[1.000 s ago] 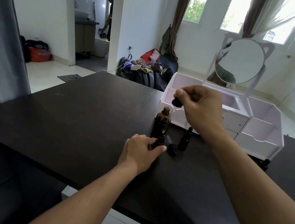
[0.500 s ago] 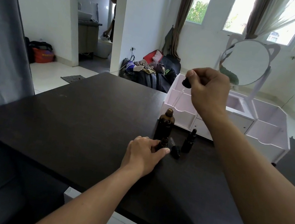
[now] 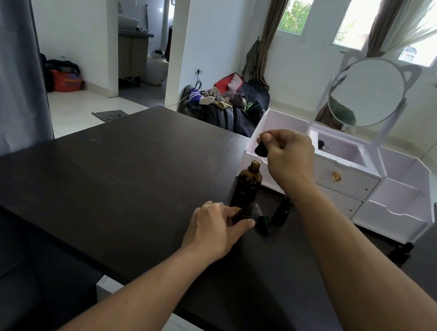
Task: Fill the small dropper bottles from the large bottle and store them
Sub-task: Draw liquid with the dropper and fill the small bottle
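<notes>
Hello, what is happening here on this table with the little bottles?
A person is filling small dropper bottles. The right hand pinches a dropper cap just above the open large bottle. The left hand holds one small bottle upright on the dark table. Another small bottle stands nearby, in front of the white organizer.

Dark table, large bottle, small dropper bottles, white organizer

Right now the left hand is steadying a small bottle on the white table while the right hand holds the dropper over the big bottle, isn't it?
Not quite: the table is dark, nearly black, as the head view shows. The rest stands: the left hand steadies a small bottle while the right hand holds the dropper over the big bottle.
</notes>
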